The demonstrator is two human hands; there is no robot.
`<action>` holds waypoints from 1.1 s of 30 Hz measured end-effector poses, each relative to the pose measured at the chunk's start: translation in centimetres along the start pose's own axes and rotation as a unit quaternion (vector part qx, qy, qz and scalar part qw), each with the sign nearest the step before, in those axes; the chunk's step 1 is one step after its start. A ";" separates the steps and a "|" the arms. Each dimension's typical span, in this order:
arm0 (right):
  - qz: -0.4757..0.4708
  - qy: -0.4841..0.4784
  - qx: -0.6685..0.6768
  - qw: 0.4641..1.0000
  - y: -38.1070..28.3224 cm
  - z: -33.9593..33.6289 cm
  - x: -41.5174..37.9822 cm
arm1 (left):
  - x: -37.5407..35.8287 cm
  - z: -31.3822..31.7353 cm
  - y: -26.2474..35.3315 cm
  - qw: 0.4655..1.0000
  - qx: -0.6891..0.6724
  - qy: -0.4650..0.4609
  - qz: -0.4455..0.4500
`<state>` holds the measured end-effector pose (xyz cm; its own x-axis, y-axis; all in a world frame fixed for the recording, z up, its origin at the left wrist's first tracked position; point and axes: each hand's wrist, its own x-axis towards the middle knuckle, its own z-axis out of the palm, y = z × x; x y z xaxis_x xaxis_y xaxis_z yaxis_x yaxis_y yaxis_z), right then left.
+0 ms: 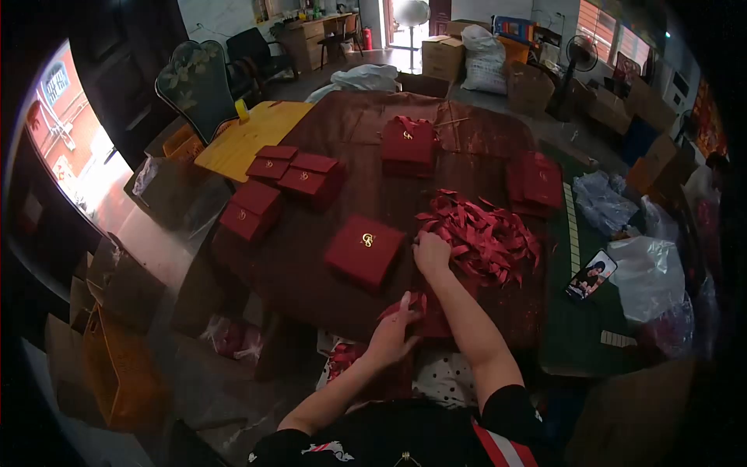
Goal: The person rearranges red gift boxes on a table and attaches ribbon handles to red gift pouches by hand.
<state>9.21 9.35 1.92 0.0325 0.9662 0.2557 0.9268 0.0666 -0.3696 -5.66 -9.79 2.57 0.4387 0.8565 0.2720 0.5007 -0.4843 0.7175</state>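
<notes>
Near the table's front edge, my left hand is closed on a small red piece, partly hidden by the fingers. My right hand is at the left edge of a heap of red ribbons, its fingertips bent down; what they hold, if anything, is too small to tell. Left of my right hand lies a red box with a gold logo. Several more red boxes lie at the table's left. Red bags stand at the back and at the right.
The brown-covered table adjoins a yellow board at the back left. On a green surface at the right are a phone and clear plastic bags. Cardboard boxes stand on the floor at the left.
</notes>
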 end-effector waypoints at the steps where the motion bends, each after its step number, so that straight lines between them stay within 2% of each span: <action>1: -0.010 0.010 0.021 1.000 0.1 -0.3 -0.2 | -0.1 0.0 -0.1 0.999 -0.029 0.014 0.001; 2: -0.011 0.019 0.031 0.999 0.5 -0.8 -0.6 | -0.1 0.0 -0.2 0.999 -0.029 0.014 0.005; 5: -0.042 0.121 0.202 0.971 1.4 -4.6 -2.0 | 0.0 -0.2 -0.3 1.000 0.014 -0.005 0.019; 6: -0.010 0.112 0.287 0.951 1.9 -5.9 -2.3 | 0.0 -0.4 -0.2 0.997 0.043 0.038 0.061; 7: 0.021 0.102 0.370 0.923 2.6 -7.0 -2.7 | 0.1 -0.5 -0.1 0.989 0.071 0.081 0.101; 8: -0.012 0.117 0.420 0.900 3.7 -7.9 -3.0 | 0.3 -0.8 -0.1 0.989 0.070 0.082 0.102; 10: 0.057 0.095 0.594 0.797 3.5 -12.3 -4.6 | 1.3 -1.5 -0.2 0.973 0.085 0.132 0.172; 12: -0.029 0.191 0.622 0.759 2.9 -16.5 -6.5 | 2.3 -1.9 -0.2 0.957 0.083 0.198 0.198; 14: -0.077 0.234 0.646 0.722 2.3 -20.4 -8.7 | 3.7 -3.5 1.0 0.950 0.053 0.239 0.196; 17: -0.144 0.304 0.594 0.731 1.9 -23.7 -12.5 | 5.6 -4.6 2.5 0.951 -0.170 0.245 0.083; 19: -0.193 0.354 0.490 0.773 1.1 -24.8 -14.3 | 7.0 -6.2 4.5 0.962 -0.151 0.225 0.027; 21: -0.175 0.362 0.468 0.787 0.4 -24.7 -16.0 | 8.1 -5.7 4.1 0.959 -0.183 0.215 0.002; 23: -0.160 0.349 0.368 0.847 0.1 -24.2 -17.1 | 8.7 -5.2 3.5 0.965 -0.208 0.118 -0.106; 25: -0.137 0.312 0.333 0.879 -0.5 -23.1 -16.7 | 8.9 -3.4 1.3 0.969 -0.205 0.079 -0.115; 26: -0.135 0.289 0.319 0.893 -0.2 -21.7 -16.2 | 8.9 -2.5 0.5 0.978 -0.141 0.082 -0.129; 27: -0.078 0.226 0.364 0.900 0.2 -19.8 -16.4 | 9.0 -1.7 -0.2 0.984 -0.077 0.085 -0.140; 29: -0.021 0.142 0.408 0.902 -0.3 -16.6 -15.9 | 8.9 -0.2 -1.7 0.985 -0.057 0.107 -0.123; 32: 0.078 0.023 0.452 0.888 1.3 -9.3 -16.3 | 8.3 0.3 -1.7 0.979 0.096 0.177 -0.032; 33: 0.108 -0.008 0.466 0.878 1.8 -7.5 -16.5 | 7.8 -0.2 -0.8 0.979 0.096 0.174 -0.034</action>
<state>13.15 -8.38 3.70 0.1585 0.9841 0.0802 0.1896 0.0493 -0.9806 -2.83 -2.72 4.26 0.1357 0.8804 0.4544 0.6655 -0.4208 0.6165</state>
